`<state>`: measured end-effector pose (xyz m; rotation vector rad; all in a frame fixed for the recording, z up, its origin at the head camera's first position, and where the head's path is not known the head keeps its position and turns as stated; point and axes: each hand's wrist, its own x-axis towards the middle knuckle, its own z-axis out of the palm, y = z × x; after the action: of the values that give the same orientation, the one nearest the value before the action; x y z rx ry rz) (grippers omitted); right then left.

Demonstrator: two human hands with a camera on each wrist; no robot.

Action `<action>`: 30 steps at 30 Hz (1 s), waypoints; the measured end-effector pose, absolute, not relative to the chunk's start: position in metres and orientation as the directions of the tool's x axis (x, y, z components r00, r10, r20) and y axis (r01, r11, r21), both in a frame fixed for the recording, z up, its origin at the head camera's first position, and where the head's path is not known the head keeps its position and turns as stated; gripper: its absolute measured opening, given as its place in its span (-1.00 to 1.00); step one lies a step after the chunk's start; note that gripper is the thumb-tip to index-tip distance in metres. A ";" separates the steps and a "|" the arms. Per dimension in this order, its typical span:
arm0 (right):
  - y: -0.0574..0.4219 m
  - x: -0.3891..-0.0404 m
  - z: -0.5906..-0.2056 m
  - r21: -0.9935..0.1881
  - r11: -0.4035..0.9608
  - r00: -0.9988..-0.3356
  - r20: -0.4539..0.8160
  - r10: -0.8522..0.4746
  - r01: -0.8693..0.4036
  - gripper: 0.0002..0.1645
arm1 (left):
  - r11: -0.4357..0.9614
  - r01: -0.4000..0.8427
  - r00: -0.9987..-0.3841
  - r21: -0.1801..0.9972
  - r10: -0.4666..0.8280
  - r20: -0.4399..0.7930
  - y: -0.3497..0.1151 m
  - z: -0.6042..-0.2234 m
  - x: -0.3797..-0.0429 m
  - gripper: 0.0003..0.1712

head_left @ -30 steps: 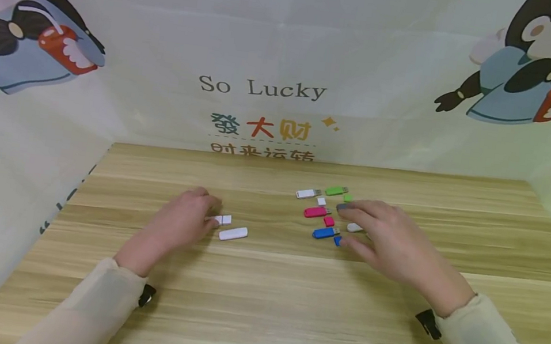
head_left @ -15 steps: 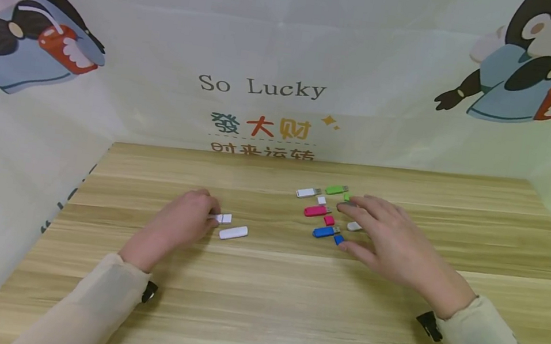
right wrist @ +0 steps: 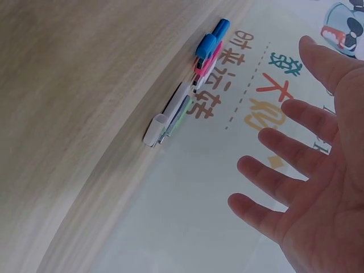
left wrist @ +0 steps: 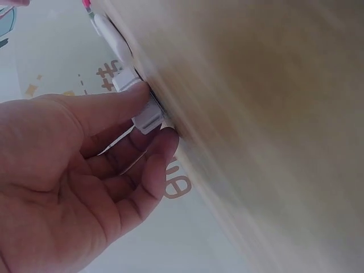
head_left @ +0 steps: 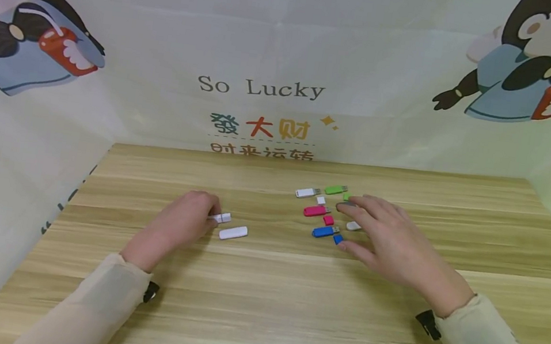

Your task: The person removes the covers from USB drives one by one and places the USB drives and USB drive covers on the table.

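At the left of the table in the head view, my left hand [head_left: 176, 226] pinches a white USB stick [head_left: 221, 218], which the fingers partly cover. The left wrist view shows the thumb pressed on this stick and the other fingers curled in. Just in front of it lies another white stick-shaped piece [head_left: 233, 233]. Farther right, my right hand [head_left: 397, 243] hovers with its fingers spread and holds nothing. In the right wrist view its palm faces several USB sticks. Nearest its thumb is a blue cap [head_left: 337, 239], beside a blue USB stick [head_left: 322, 232].
Several uncapped sticks and caps lie left of my right hand: a pink USB stick [head_left: 314, 211], a pink cap [head_left: 329, 220], a white USB stick [head_left: 306, 193], a small white cap [head_left: 321, 200] and a green USB stick [head_left: 334, 189]. A printed cloth [head_left: 164, 64] hangs behind the table.
My right fingers have shifted slightly away, showing more of the blue cap. The white USB stick in my left hand has turned a little. Both forearms stay almost where they were.
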<state>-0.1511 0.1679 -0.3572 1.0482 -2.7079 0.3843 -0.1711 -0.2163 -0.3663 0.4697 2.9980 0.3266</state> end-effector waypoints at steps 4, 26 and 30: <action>0.167 -0.151 -0.357 -0.163 0.714 -0.725 0.289 -0.625 -0.681 -0.23 | 0.928 0.296 -0.949 0.226 0.313 -0.041 -0.215 -0.365 -0.172 -0.96; 0.161 -0.153 -0.349 -0.162 0.733 -0.742 0.286 -0.606 -0.661 -0.26 | 0.878 0.402 -0.912 0.261 0.358 0.201 -0.170 -0.339 -0.162 -0.85; 0.158 -0.154 -0.348 -0.155 0.733 -0.738 0.300 -0.604 -0.662 -0.24 | 0.872 0.416 -0.905 0.260 0.366 0.217 -0.161 -0.334 -0.162 -0.86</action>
<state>-0.1540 0.1580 -0.3480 1.0040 -2.7059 0.3710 -0.1621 -0.1611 -0.3344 0.6720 3.1946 0.5039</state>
